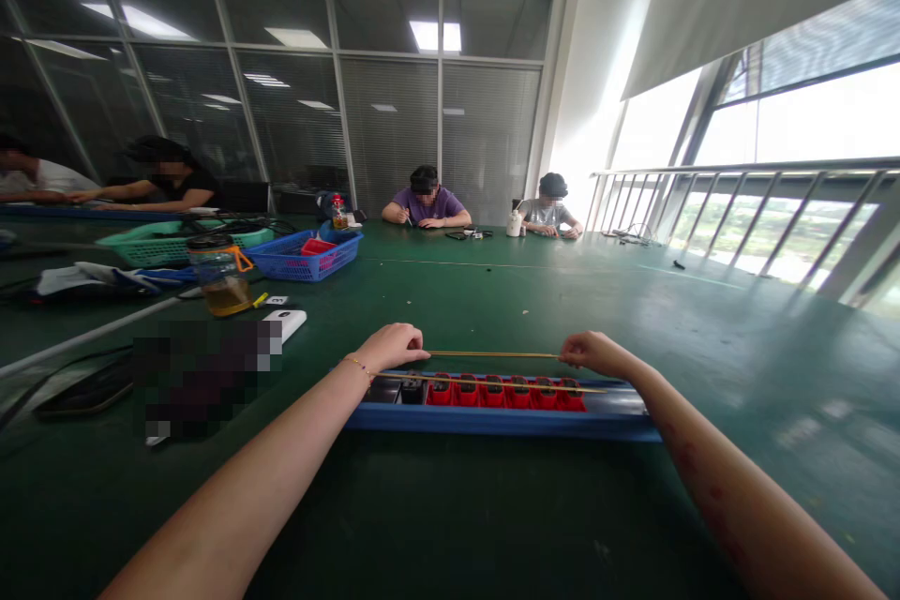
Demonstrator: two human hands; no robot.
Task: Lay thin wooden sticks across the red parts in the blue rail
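A thin, straight, yellowish stick (492, 354) runs level between my two hands, beyond a long blue tray (492, 422). My left hand (395, 345) is closed with its fingertips at the stick's left end. At the right end, my right hand (594, 352) pinches the stick between closed fingers. Inside the tray stands a row of several red holders (468, 391) with black pieces in them, and a black block (412, 388) sits to their left. A second thin stick (591, 390) lies lengthwise over the row. My right forearm hides part of the tray's right end.
On the left are a jar with brown liquid (229, 279), a blue basket (309, 255), a green basket (151, 248), a white device (287, 326) and a dark phone-like object (88, 389). Several people sit along the far side; a railing (738, 206) stands at right.
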